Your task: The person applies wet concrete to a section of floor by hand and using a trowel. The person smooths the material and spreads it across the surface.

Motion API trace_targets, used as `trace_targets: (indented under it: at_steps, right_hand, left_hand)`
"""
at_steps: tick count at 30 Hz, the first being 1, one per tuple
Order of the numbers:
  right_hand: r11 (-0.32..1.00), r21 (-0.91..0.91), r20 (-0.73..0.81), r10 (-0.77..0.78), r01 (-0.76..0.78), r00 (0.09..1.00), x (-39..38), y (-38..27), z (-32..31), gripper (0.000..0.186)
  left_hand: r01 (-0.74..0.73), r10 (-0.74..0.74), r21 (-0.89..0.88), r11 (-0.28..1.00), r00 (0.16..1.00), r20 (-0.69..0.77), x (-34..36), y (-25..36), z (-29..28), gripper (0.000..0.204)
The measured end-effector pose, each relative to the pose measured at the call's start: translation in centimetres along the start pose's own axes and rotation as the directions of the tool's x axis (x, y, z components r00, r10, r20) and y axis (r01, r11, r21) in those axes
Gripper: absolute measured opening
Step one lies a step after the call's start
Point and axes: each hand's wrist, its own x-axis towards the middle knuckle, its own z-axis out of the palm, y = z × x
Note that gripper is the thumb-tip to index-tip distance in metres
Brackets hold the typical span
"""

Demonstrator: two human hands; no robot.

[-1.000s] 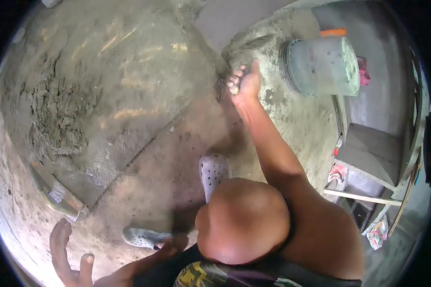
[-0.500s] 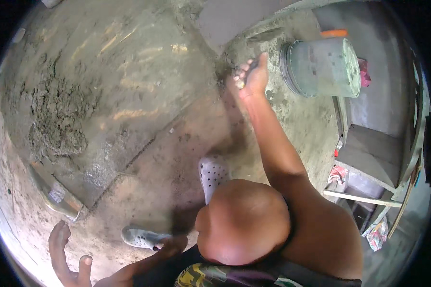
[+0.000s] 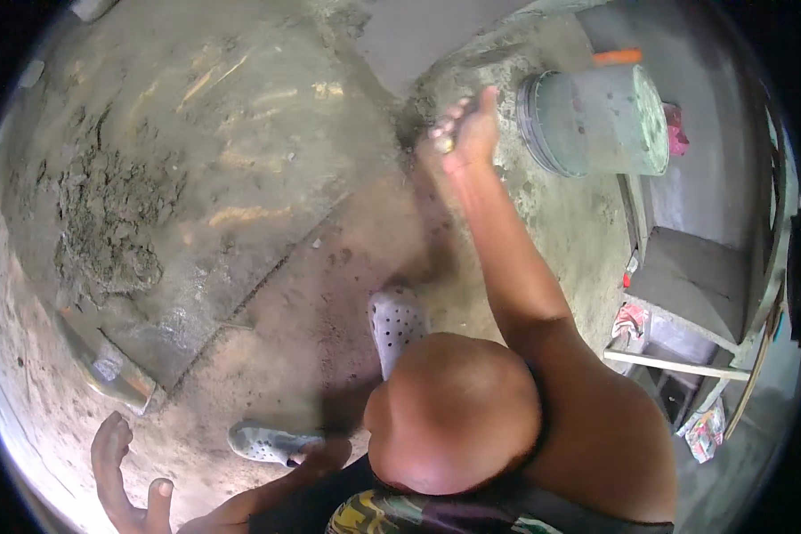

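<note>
Right hand (image 3: 470,142) at 1 o'clock: fingers curled, motion-blurred; we cannot tell whether they grip anything. Just beside the fingertips ends the cement mortar layer (image 3: 276,160), spreading toward 10 o'clock. Left hand (image 3: 136,514) at 8 o'clock: fingers spread, nothing held. We judge short, light strokes best, wrist clear of the plastic bucket (image 3: 605,120) at 2 o'clock.

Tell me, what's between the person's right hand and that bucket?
In the head view, only a narrow strip of rough, blotchy floor shows between the right hand and the bucket; no object is visible there.
</note>
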Motion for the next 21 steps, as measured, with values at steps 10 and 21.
trace_targets:
  at_steps: [10,21]
  right_hand:
    - [0.911,-0.212,-0.130,0.332,-0.353,0.934,2.2,4.9,-1.2,0.045]
    - [0.991,-0.114,-0.104,0.059,-0.071,0.993,1.6,6.5,-1.6,0.052]
  left_hand:
    - [-0.066,0.066,-0.016,0.998,0.998,-0.018,1.4,2.1,0.3,0.049]
    - [0.119,-0.119,0.009,0.993,0.991,0.054,-0.6,-0.5,-0.2,0.078]
